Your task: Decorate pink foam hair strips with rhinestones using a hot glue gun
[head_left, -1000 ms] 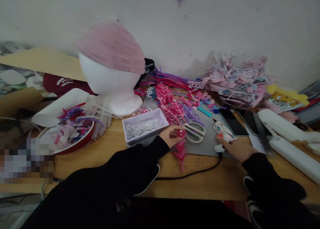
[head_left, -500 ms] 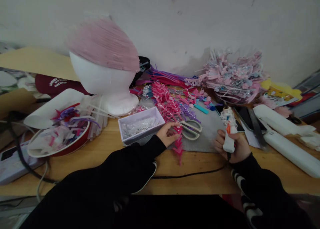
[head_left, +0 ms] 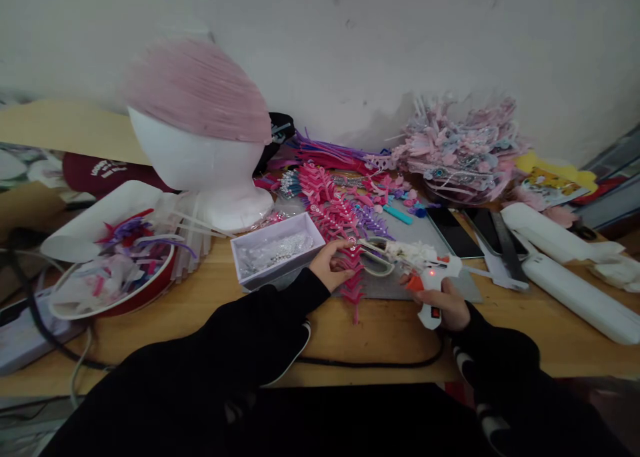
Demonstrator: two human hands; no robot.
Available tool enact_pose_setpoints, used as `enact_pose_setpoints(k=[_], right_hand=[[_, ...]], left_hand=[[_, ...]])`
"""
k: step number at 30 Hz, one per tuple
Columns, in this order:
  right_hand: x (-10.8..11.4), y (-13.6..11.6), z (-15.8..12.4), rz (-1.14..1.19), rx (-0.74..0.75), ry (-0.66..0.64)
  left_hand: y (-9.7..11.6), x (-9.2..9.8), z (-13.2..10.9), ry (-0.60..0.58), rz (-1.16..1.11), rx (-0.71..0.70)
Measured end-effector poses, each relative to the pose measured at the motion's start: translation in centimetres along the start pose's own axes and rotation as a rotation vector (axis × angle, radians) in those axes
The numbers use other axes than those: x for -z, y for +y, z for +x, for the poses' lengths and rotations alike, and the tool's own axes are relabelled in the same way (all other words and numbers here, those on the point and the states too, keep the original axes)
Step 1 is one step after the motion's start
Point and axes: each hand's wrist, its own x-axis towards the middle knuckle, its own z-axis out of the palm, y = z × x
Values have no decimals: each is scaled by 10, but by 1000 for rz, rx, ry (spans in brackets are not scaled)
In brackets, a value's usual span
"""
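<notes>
My left hand (head_left: 331,265) pinches a pink, leaf-shaped pipe-cleaner piece (head_left: 353,287) near a small shiny bead at its upper part. The piece hangs toward the table's front. In my right hand (head_left: 453,305) is a white hot glue gun (head_left: 435,278) with orange parts and a lit red light. Its nozzle, crusted with whitish residue, points left toward the pink piece. Behind the nozzle lie scissors (head_left: 376,265) with pale handles, partly hidden. A white box (head_left: 239,270) of clear and silvery beads stands left of my left hand. More pink pieces (head_left: 327,204) are piled beyond.
A mannequin head (head_left: 200,164) with a pink cap stands at the back left. A red-and-white bowl (head_left: 145,300) of scraps is on the left. Phones (head_left: 455,232) and white rolls (head_left: 580,300) lie right. The gun's black cord (head_left: 370,364) crosses the front.
My right hand has turned the glue gun from upright to pointing left and brought it closer to the pink piece. My left hand keeps its pinch. The view has shifted slightly.
</notes>
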Motion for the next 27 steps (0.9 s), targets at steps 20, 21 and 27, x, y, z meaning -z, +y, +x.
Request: enact_pose_setpoints(k=[20, 21, 27], right_hand=[[-7, 6, 2, -243, 15, -91], [-7, 6, 2, -241, 15, -83], [-8, 5, 3, -253, 18, -70]], left_hand=[[-3, 2, -1, 55, 143, -186], [-2, 1, -2, 57, 137, -183], [-1, 0, -2, 59, 98, -159]])
